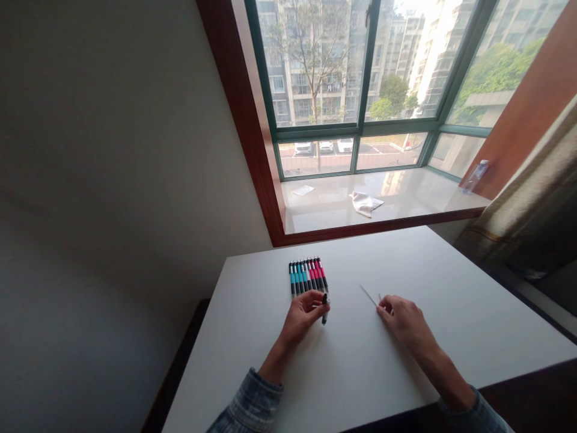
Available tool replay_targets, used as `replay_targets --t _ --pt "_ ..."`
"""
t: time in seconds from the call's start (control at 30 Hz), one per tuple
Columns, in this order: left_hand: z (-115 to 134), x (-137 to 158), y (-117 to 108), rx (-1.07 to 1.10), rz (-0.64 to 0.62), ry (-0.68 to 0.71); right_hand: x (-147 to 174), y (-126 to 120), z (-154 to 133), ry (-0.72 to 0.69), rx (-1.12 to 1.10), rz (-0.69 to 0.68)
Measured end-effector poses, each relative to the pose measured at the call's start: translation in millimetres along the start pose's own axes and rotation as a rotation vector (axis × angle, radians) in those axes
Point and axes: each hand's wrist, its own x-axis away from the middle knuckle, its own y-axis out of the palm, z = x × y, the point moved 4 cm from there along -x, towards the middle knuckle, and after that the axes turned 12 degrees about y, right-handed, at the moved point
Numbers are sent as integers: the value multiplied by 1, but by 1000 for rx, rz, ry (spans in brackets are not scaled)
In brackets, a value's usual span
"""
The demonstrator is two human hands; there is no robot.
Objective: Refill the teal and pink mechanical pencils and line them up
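My left hand (303, 314) grips a short dark pen (325, 310) between thumb and fingers, the pen tilted nearly upright above the table. Just behind that hand lies a row of several click pens (308, 276), side by side, turquoise on the left and pink-red on the right; their near ends are partly hidden by my fingers. Over to the right, my right hand (403, 322) pinches a thin pale stick (368, 294), which looks like a pen refill and points away to the left. A second thin tip shows beside those fingers, mostly hidden.
The white table (351, 373) stands against a window sill (315, 213). On the sill are a crumpled white cloth or paper (366, 204), a flat pale sheet (303, 190) and a clear plastic bottle (475, 176). A curtain (518, 186) hangs at the right; a bare wall rises at left.
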Motion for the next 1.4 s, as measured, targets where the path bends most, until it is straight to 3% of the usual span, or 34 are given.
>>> replay_targets --t 0.23,0.37,0.67,0.8,1.0,1.2,1.3,1.4 --pt "1 0 -1 2 16 1 28 8 4 -115 -25 -80" --pt "3 1 -1 -13 33 13 36 1 -1 -149 -174 -189" --pt "-2 1 -1 -19 -27 16 14 -7 -64 -124 -786 -368" --pt "-3 1 0 -16 -66 22 7 -9 -93 -146 -925 -384" --pt "-4 1 3 -14 -75 18 3 -13 -113 -207 -866 -325" --pt "-2 2 4 -18 -96 41 7 -8 -120 -294 -699 -367" --pt "-1 2 1 8 -51 59 2 -11 -107 -305 -626 -326" --pt "0 1 -3 9 9 96 -11 -19 -69 -249 -490 -154"
